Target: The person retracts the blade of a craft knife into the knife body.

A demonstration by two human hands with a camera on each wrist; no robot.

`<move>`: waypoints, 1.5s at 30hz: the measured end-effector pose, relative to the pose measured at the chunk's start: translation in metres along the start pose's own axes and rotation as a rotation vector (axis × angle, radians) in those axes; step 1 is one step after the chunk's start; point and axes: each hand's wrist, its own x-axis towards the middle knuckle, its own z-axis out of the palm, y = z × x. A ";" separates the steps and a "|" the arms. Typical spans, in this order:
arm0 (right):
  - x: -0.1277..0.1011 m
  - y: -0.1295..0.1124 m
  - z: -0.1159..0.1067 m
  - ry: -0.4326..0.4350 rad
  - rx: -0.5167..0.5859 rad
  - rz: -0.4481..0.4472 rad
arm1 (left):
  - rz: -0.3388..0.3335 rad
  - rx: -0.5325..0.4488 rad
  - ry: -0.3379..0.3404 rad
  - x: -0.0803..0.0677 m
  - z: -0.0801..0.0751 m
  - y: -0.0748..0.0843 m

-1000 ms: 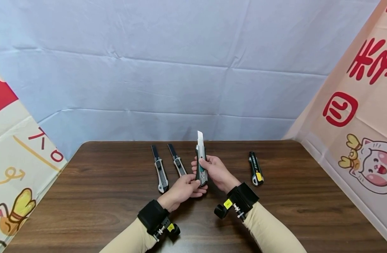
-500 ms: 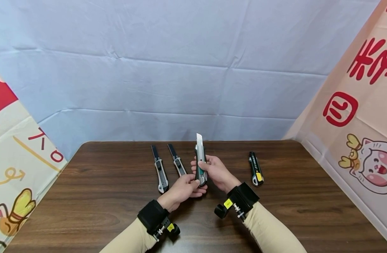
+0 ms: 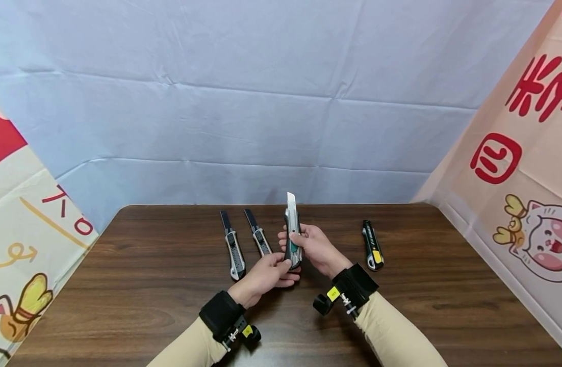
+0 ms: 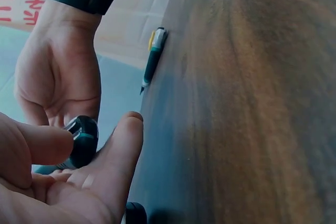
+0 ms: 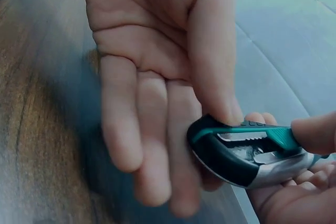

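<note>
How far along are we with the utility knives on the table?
Two grey knives lie on the table with dark blades out. The green knife is in hand, silver blade extended: the left hand holds its butt, the right hand grips its body with the thumb on top. The black-and-yellow knife lies untouched; no extended blade is apparent.

The utility knife [image 3: 292, 239] has a glossy green and black plastic handle, a brushed metal body and a bright steel blade. The worktop [image 3: 125, 285] is dark wood grain, smooth and slightly shiny. The backdrop [image 3: 262, 102] is creased matt cloth.
</note>
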 end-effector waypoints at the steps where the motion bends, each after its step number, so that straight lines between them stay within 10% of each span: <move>1: 0.000 0.000 0.000 0.003 0.002 -0.003 | -0.001 -0.004 -0.003 0.000 0.000 0.000; 45: -0.001 0.006 0.011 0.111 -0.023 -0.009 | 0.007 0.030 0.055 0.001 0.001 0.001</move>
